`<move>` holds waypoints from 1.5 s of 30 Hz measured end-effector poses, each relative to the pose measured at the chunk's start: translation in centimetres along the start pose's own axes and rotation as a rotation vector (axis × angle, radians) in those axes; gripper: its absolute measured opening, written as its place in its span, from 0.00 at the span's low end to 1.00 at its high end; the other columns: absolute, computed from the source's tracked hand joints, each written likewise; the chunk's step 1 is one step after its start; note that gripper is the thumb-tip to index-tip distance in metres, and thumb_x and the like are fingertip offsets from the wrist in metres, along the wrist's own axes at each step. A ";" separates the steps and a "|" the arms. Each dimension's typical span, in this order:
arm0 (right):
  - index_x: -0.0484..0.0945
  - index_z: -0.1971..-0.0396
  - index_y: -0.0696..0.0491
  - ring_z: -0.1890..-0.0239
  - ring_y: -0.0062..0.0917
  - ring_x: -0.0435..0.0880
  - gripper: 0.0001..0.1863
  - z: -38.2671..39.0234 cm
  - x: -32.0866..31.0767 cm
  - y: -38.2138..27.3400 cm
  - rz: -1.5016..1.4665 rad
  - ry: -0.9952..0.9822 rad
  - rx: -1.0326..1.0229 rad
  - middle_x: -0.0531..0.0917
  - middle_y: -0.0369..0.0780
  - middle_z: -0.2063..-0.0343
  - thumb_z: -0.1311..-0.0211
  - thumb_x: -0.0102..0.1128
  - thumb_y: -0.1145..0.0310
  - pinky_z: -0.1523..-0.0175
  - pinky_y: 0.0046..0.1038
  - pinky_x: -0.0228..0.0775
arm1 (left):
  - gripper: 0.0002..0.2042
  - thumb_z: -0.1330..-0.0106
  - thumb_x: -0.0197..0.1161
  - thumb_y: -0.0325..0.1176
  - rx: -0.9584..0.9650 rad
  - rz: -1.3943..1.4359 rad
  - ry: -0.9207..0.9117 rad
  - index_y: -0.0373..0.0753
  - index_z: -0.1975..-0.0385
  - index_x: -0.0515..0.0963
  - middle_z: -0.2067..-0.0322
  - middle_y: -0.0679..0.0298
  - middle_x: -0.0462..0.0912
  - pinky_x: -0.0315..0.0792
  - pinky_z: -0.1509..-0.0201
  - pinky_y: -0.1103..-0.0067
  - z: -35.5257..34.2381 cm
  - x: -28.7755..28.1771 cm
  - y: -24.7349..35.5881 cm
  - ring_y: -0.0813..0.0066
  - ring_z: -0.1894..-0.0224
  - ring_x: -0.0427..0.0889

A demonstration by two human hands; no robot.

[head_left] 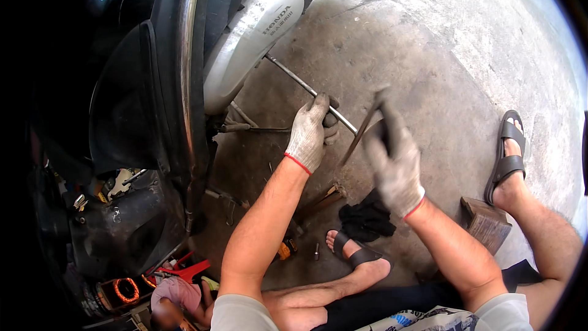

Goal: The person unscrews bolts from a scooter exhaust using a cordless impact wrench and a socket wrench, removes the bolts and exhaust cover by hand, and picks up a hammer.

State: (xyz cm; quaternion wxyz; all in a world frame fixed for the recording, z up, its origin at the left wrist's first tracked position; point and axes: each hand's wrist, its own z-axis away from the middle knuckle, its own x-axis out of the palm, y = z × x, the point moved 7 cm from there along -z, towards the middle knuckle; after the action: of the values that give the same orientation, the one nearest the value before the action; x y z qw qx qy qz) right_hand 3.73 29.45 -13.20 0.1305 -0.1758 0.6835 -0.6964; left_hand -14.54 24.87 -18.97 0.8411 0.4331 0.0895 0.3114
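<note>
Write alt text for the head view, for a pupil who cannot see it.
A gloved left hand holds a T-handled metal rod extending toward a silver engine cover; the gloved right hand, blurred, is beside the crossbar. A black cloth lies on the floor.

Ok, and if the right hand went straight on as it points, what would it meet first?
Probably the dark crossbar at the end of the metal rod, just ahead of the right hand; motion blur hides whether they already touch.

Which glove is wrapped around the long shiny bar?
The left glove, curled around the silver bar partway along; the blurred right glove is beyond the bar's outer end.
</note>
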 end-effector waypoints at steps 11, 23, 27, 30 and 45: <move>0.70 0.39 0.62 0.70 0.22 0.81 0.26 2.0 1.6 -0.6 -0.054 -0.154 -0.037 0.81 0.41 0.73 0.37 0.53 0.71 0.62 0.26 0.76 | 0.15 0.24 0.53 0.46 0.034 0.036 0.024 0.40 0.64 0.73 0.81 0.71 0.63 0.52 0.81 0.80 -0.1 0.4 0.0 0.83 0.85 0.56; 0.71 0.42 0.61 0.72 0.27 0.83 0.23 3.2 4.0 3.2 -0.006 -0.383 0.165 0.82 0.47 0.71 0.36 0.54 0.71 0.66 0.28 0.77 | 0.15 0.24 0.53 0.45 0.031 0.089 0.013 0.39 0.66 0.73 0.81 0.72 0.63 0.53 0.82 0.82 -0.1 0.3 0.0 0.84 0.85 0.54; 0.73 0.44 0.63 0.70 0.32 0.83 0.21 1.5 0.4 2.5 -0.061 -0.035 0.192 0.83 0.48 0.69 0.36 0.55 0.71 0.65 0.32 0.76 | 0.15 0.24 0.52 0.46 0.015 0.064 -0.049 0.40 0.66 0.73 0.80 0.71 0.63 0.53 0.81 0.80 -0.3 -0.2 -0.6 0.83 0.85 0.58; 0.75 0.44 0.61 0.51 0.47 0.84 0.21 4.3 5.2 -0.7 -0.017 -0.418 -0.028 0.84 0.55 0.59 0.37 0.55 0.71 0.45 0.35 0.75 | 0.15 0.25 0.53 0.46 0.117 -0.101 0.096 0.40 0.66 0.73 0.81 0.71 0.63 0.51 0.81 0.81 -0.8 -1.0 -0.3 0.84 0.85 0.57; 0.71 0.42 0.60 0.75 0.26 0.81 0.21 1.7 1.7 3.3 -0.110 -0.022 0.291 0.79 0.41 0.76 0.35 0.50 0.72 0.68 0.29 0.76 | 0.16 0.25 0.53 0.49 0.037 -0.004 0.046 0.41 0.66 0.73 0.79 0.70 0.64 0.53 0.82 0.80 -0.9 -1.6 -0.8 0.82 0.85 0.59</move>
State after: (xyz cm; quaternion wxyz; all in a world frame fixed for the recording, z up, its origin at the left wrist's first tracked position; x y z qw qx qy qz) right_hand 2.75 27.05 -16.37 0.1238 -0.1999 0.5630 -0.7923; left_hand -15.82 24.14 -20.30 0.8314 0.4410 0.1154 0.3177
